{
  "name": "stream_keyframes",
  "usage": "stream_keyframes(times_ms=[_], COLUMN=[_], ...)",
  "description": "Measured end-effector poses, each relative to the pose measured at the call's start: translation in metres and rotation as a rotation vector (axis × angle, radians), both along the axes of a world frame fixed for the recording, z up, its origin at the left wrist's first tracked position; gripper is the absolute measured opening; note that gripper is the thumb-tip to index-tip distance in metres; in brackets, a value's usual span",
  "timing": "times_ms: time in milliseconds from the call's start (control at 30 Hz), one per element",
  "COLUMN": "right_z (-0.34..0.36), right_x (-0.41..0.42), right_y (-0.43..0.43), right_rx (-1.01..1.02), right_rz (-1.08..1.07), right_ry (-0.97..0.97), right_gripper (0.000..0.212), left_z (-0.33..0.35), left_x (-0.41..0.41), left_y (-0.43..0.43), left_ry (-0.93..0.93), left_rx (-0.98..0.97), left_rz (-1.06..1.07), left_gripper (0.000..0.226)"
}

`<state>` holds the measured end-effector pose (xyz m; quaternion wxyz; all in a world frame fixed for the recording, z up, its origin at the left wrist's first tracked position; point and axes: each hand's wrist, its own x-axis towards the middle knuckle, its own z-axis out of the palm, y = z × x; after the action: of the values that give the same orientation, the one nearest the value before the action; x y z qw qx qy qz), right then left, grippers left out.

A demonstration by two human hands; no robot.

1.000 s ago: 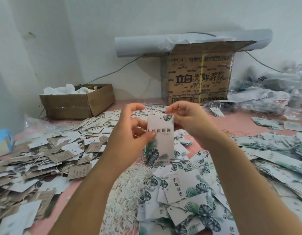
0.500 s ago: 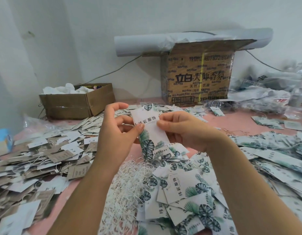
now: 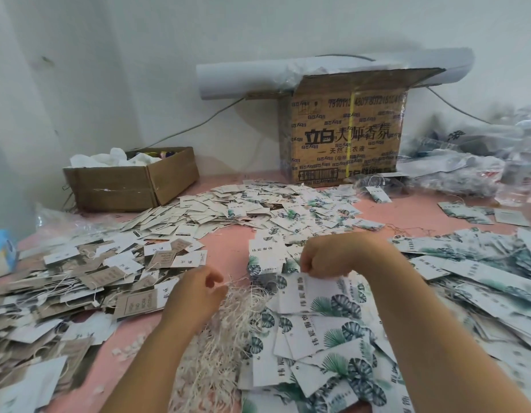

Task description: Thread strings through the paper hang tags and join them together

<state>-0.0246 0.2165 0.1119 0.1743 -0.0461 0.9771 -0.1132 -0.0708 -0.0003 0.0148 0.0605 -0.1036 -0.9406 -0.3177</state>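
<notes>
At centre-front, white leaf-printed paper hang tag (image 3: pixel 315 296) lies on its heap, top edge pinched by right hand (image 3: pixel 327 257). Left hand (image 3: pixel 195 290) half-curled at white string bundle (image 3: pixel 228 311), grip unclear. Strung brown card tags (image 3: pixel 103 277) piled left; most leaf tags apparently still unthreaded

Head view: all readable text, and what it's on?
"立白 大师香氛": on the carton.
"伟宸服饰": on the leaf tags.
Carton's number row and small print, and the brown tags: too blurred to read.

strings (image 3: pixel 228 329) centre | leaf tags (image 3: pixel 327 338) right | plain tags (image 3: pixel 79 278) left | boxes (image 3: pixel 344 138) behind
</notes>
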Motion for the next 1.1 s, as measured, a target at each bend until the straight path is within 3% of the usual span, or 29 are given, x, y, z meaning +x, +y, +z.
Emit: stream_keyframes(times_ms=[100, 267, 367, 633, 933, 1100], right_z=[-0.005, -0.009, -0.008, -0.014, -0.014, -0.014], right_x=[-0.003, -0.006, -0.005, -0.012, -0.013, -0.014], right_y=[-0.006, -0.009, -0.008, -0.009, -0.024, -0.027], right_rx=[0.08, 0.089, -0.004, -0.068, -0.364, -0.427], right_rz=[0.006, -0.027, -0.035, -0.021, 0.062, 0.133], right_ry=[0.008, 0.033, -0.019, 0.107, 0.401, 0.518], right_gripper=[0.03, 0.032, 0.034, 0.027, 0.038, 0.012], left_z=[-0.009, -0.007, -0.008, 0.012, 0.045, 0.054], left_x=[0.0, 0.0, -0.001, 0.0, 0.021, 0.027], left_y=[-0.002, 0.0, 0.001, 0.01, 0.028, 0.032], left_ry=[-0.007, 0.03, 0.038, 0.11, 0.033, 0.01], left_rx=[-0.107, -0.1, 0.017, 0.356, 0.56, 0.58], left_rz=[-0.002, -0.024, -0.016, -0.052, -0.284, -0.396], left_gripper=[0.022, 0.002, 0.01, 0.012, 0.013, 0.011])
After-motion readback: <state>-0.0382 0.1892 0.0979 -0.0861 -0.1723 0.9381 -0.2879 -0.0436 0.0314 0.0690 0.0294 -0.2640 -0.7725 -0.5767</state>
